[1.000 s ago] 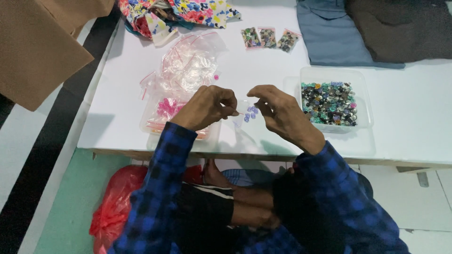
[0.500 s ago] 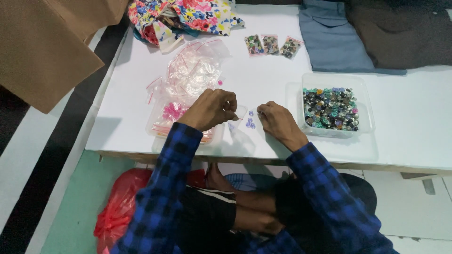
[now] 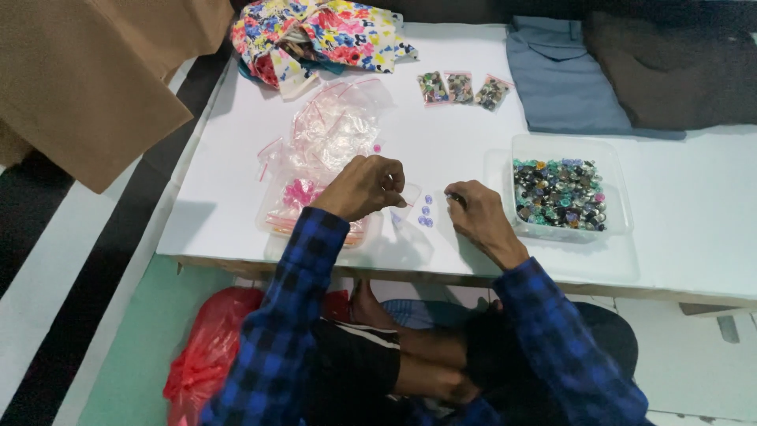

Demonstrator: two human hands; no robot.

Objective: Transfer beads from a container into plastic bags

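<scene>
While the left hand pinches a small clear zip bag, the right hand rests closed on the white table; what it holds cannot be told. Between both grips lie purple beads; a clear tub of mixed beads sits just right, above green flooring.
</scene>
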